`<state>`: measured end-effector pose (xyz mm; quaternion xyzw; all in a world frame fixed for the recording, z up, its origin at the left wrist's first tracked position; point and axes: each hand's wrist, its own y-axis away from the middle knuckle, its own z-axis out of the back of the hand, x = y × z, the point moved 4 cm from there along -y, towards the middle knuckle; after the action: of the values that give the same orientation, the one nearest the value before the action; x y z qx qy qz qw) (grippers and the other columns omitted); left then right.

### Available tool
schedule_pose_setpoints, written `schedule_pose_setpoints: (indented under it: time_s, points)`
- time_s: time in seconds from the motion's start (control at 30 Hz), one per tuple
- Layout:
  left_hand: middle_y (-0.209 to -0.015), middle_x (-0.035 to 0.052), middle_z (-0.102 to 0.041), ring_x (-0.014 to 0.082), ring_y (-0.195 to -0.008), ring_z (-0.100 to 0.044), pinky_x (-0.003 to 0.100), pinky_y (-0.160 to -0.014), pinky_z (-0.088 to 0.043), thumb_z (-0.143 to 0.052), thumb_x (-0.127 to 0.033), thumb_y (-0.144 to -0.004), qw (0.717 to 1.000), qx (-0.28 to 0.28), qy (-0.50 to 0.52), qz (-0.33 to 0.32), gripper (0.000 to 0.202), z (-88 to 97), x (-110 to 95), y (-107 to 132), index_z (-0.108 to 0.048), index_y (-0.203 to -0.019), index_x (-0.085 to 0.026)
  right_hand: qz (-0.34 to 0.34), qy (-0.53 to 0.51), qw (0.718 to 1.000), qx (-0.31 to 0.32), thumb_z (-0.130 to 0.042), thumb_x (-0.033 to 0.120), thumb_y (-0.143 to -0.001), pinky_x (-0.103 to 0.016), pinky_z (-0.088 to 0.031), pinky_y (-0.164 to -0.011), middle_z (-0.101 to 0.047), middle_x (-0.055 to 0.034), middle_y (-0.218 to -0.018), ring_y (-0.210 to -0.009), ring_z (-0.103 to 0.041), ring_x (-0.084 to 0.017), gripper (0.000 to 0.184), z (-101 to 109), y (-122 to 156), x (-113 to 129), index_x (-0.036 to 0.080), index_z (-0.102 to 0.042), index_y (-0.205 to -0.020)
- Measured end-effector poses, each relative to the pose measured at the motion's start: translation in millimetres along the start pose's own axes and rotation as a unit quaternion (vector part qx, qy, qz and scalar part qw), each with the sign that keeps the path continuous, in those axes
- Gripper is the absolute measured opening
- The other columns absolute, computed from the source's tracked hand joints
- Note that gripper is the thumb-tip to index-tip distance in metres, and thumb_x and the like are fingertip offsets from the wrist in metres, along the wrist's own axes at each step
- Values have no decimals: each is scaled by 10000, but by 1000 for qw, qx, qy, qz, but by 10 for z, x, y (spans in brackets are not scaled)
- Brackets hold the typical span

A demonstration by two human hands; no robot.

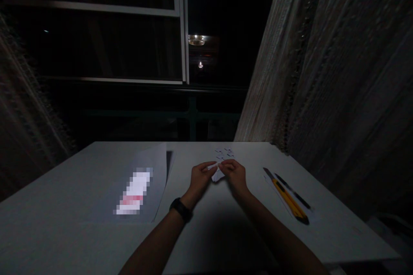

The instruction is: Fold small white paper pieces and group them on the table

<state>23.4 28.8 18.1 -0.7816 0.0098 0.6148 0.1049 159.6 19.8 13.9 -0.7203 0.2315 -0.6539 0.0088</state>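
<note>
Both my hands meet over the middle of a white table (64, 223) in dim light. My left hand (200, 178), with a black watch (181, 209) on its wrist, pinches one end of a small white piece of paper (217, 175). Gripping the paper's other side, my right hand (235, 173) has its fingers closed. The paper looks folded and sits just above the tabletop. Several small paper scraps (224, 153) lie just beyond my fingers.
A stack of white paper sheets (151, 167) with a blurred patch lies to the left. A yellow utility knife (288, 200) and a black pen (292, 190) lie to the right. A dark window is behind the table, with curtains (329, 73) on both sides.
</note>
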Motion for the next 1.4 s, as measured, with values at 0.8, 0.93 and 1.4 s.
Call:
schedule_pose_setpoints:
  time_s: [0.8, 0.93, 1.4]
  points:
    - [-827, 119, -682, 199, -714, -627, 293, -647, -477, -763, -267, -523, 1000, 27, 4, 9, 467, 37, 51, -63, -649, -944, -100, -31, -23, 997, 65, -751, 279, -509, -324, -498, -571, -665, -20, -577, -558, -626, -194, 282, 21, -65, 43, 153, -642, -735]
    - [-862, 130, -676, 213, -741, -626, 301, -664, -473, -761, -258, -515, 999, 37, 3, 6, 473, 30, 37, -56, -648, -943, -91, -27, -7, 997, 68, -745, 274, -510, -313, -490, -557, -656, -8, -542, -537, -621, -191, 269, 27, -68, 54, 155, -637, -725]
    - [-633, 46, -625, 160, -644, -568, 247, -585, -412, -597, -414, -681, 958, -2, -252, -135, 270, 100, -88, -98, -672, -637, -158, -32, 68, 992, 106, -714, 258, -514, -268, -437, -489, -635, 15, -482, -450, -578, -167, 255, -51, -20, 6, 176, -581, -715]
